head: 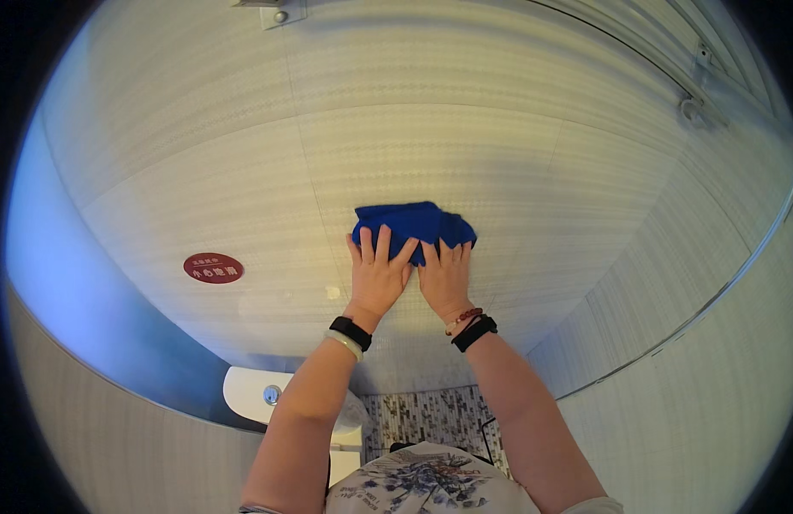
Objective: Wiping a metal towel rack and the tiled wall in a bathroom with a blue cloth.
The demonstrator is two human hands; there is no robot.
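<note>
A folded blue cloth [406, 221] lies flat against the pale tiled wall [428, 154] in front of me. My left hand [378, 273] presses on the cloth's left part with its fingers spread. Beside it, my right hand [446, 273] rests on the right part, fingertips over the lower edge. Both palms face the wall, and the thumbs nearly meet between them. The cloth's underside is hidden.
Left of the hands, a dark red oval sticker [214, 268] with writing is on the wall. Below stands a white toilet tank [245, 392] with a round flush button [272, 394]. A metal rail [627, 42] runs at the upper right. Patterned floor [422, 414] shows below.
</note>
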